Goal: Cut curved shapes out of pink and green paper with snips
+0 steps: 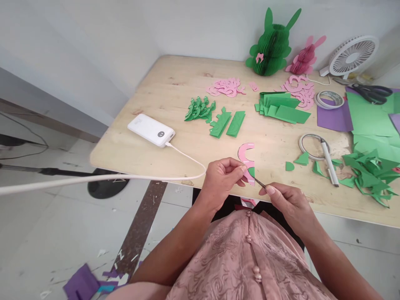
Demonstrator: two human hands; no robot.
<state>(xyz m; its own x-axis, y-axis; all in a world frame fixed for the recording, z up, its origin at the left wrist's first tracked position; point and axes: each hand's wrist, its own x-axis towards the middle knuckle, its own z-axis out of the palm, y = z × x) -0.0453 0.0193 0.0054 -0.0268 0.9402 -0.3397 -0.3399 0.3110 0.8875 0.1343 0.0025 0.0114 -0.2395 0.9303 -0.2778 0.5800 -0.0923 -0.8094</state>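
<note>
My right hand point(286, 202) grips dark, thin tweezers point(259, 182), whose tips point left toward my other hand. At the table's front edge, my left hand point(223, 179) is closed in a pinch. What lies between its fingertips is too small to make out. Beside and partly under those fingers is a curved pink paper cutout point(245, 151) with short whitish strips on it. A small green paper piece point(251, 171) shows next to its lower part, just left of the tweezers.
Green cutouts point(200, 109), folded green cards point(281, 107) and pink cutouts point(226, 87) lie farther back. A power bank point(151, 130) trails a white cable at left. Tape rolls point(329, 100), a white pen point(329, 162), scissors point(371, 92), green scraps point(371, 171), paper rabbits point(271, 48) and a fan point(353, 56) are around.
</note>
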